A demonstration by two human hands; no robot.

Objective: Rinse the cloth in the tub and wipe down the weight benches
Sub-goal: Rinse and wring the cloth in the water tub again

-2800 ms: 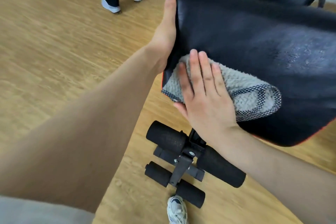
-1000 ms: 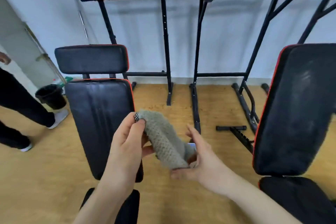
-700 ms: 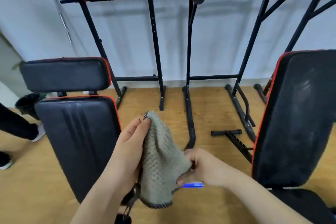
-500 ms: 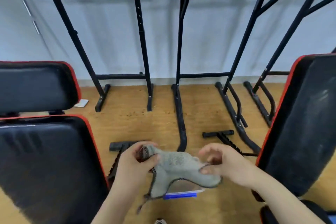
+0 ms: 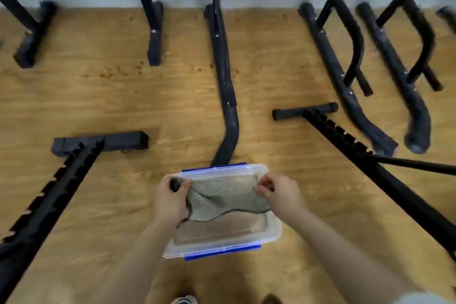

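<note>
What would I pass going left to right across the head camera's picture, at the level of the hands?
left notched rail → left hand → cloth → right hand → right notched rail. The tub lies under both hands and the cloth, so it is left out.

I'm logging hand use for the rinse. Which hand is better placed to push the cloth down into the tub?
Probably the left hand: it grips a bunched end of the cloth over the tub, while the right hand only pinches an edge.
</note>
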